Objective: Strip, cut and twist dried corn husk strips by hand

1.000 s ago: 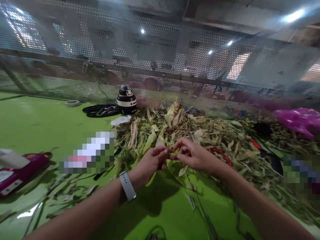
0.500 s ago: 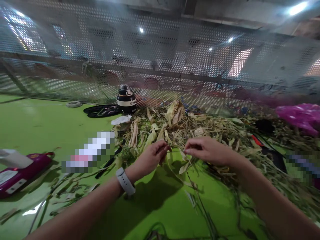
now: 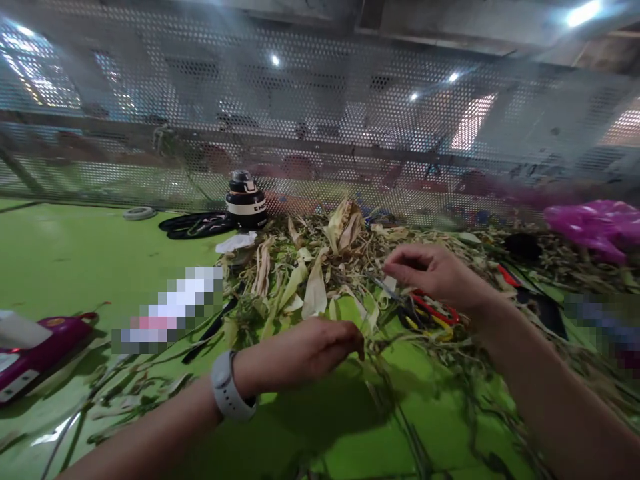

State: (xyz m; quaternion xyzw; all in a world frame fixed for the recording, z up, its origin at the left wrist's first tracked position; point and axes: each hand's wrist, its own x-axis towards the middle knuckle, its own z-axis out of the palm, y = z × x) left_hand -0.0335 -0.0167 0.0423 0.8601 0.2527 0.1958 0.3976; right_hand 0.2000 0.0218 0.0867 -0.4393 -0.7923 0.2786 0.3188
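Note:
My left hand (image 3: 320, 350), with a pale watch on its wrist, hovers low over the green table with its fingers bent together. Its fingertips come close to thin dry stems (image 3: 383, 353), but what they pinch is hidden. My right hand (image 3: 435, 277) is raised to the right, thumb and fingers closed in a pinch; whatever is between them is too small to make out. Just under it lie red-handled scissors (image 3: 440, 310) and a yellow-handled tool (image 3: 437, 328). Dried corn husks (image 3: 315, 290) and a larger husk bundle (image 3: 345, 223) lie beyond my hands.
A black bottle (image 3: 247, 203) stands at the back by a perforated metal screen (image 3: 320, 100). A black flat item (image 3: 197, 225) and a tape roll (image 3: 140, 213) lie left of it. A maroon device (image 3: 55, 340) sits at left, a magenta plastic bag (image 3: 595, 227) at right.
My hands have drawn apart: the left moved down and slightly right, the right went up and right. The scissors beneath my right hand now show more.

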